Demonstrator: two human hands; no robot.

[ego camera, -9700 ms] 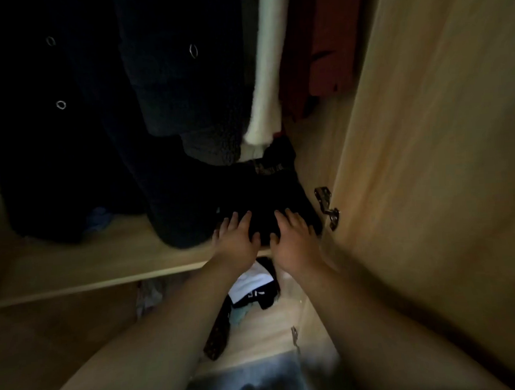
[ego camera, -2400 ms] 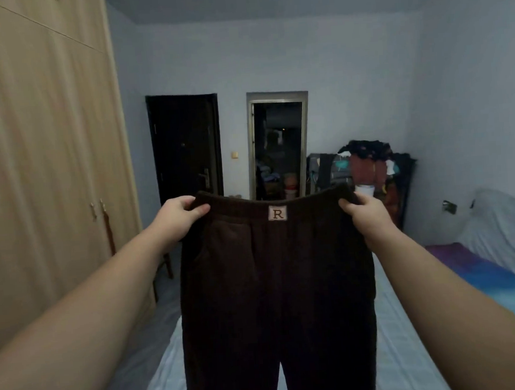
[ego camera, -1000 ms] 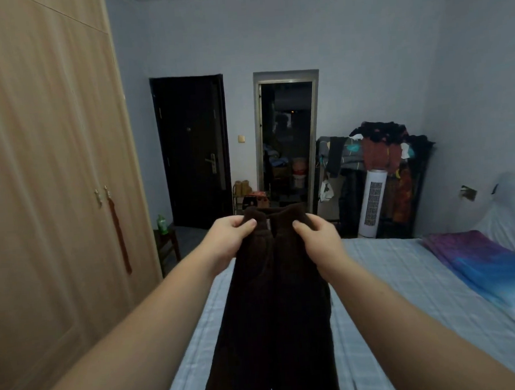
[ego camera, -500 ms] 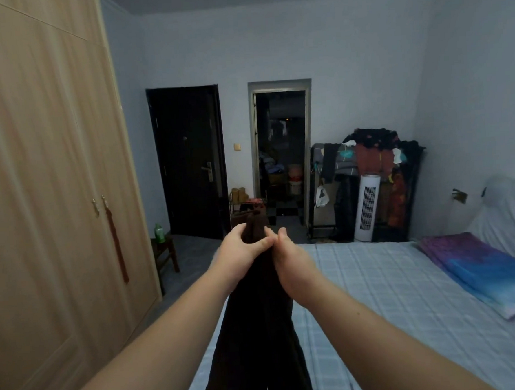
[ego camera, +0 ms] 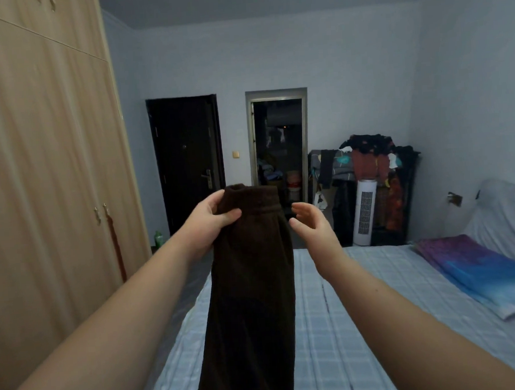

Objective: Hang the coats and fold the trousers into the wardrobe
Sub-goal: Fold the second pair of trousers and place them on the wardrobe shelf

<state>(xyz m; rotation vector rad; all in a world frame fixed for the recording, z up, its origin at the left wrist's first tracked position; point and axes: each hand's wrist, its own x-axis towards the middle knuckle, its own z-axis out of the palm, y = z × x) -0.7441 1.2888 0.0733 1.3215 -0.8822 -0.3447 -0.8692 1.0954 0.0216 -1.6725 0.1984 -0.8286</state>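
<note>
Dark brown trousers, folded in half lengthwise, hang down in front of me over the bed. My left hand grips the waistband at its left end and carries all the weight. My right hand is just right of the waistband, fingers apart, touching nothing. The trouser legs run out of the bottom of the view. The light wood wardrobe fills the left side, its doors closed.
A bed with a pale checked sheet lies below, with a blue and purple folded cover at right. A white tower fan and a clothes-laden rack stand by the far wall. Beyond are a dark door and an open doorway.
Both hands held the waistband together half a second ago. My right hand has let go and moved off to the right; my left hand alone holds the folded trousers.
</note>
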